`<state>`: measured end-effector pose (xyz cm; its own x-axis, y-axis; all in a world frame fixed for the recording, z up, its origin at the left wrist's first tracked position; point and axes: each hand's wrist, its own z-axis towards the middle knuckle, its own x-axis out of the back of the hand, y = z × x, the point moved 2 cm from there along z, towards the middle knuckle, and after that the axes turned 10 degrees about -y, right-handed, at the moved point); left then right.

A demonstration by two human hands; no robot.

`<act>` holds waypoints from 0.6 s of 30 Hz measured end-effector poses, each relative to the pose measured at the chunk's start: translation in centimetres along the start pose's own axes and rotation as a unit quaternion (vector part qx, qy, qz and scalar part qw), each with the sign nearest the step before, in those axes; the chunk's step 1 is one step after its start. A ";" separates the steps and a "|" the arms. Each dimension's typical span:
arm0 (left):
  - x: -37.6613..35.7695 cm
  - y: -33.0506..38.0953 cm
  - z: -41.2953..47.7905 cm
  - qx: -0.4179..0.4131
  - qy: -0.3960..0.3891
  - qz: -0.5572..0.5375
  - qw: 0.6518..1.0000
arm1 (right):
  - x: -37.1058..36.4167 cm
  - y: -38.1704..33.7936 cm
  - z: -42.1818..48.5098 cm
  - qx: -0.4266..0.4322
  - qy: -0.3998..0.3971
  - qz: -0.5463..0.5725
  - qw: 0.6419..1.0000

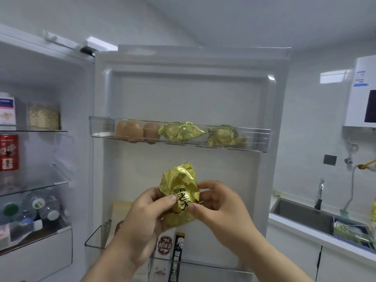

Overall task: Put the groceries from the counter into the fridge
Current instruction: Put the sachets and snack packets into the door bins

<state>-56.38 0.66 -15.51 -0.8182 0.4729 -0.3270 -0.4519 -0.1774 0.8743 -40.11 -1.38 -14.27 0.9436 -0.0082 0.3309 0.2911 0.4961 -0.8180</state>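
A gold foil packet with dark characters is held in front of the open fridge door. My left hand grips it from the left and below. My right hand pinches its right side. Above them, the clear upper door shelf holds brown eggs and two more gold foil packets. Cartons stand in the lower door shelf behind my wrists.
The fridge interior at left has glass shelves with a carton, a jar, a red can and water bottles. At right are a sink, a tap and a basket with gold packets on the counter.
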 end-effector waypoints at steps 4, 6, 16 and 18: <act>-2.1 1.3 0.6 -0.027 -0.006 -0.009 1.000 | 1.9 -1.2 -0.2 0.074 0.032 0.014 0.997; -3.1 1.9 1.0 -0.040 -0.006 0.000 0.999 | 2.7 -1.9 -0.2 0.120 0.049 -0.013 0.991; -7.1 5.8 2.6 -0.128 -0.020 -0.014 0.991 | 5.4 -5.9 0.8 0.206 0.072 -0.105 0.970; -7.8 6.6 3.0 -0.141 -0.038 -0.013 0.989 | 6.0 -6.9 1.5 0.206 0.077 -0.129 0.967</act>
<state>-51.92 -1.56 -6.11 -0.7806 0.5416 -0.3120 -0.5631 -0.3928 0.7270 -36.65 -3.59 -5.94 0.8697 -0.2917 0.3981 0.4622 0.7642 -0.4498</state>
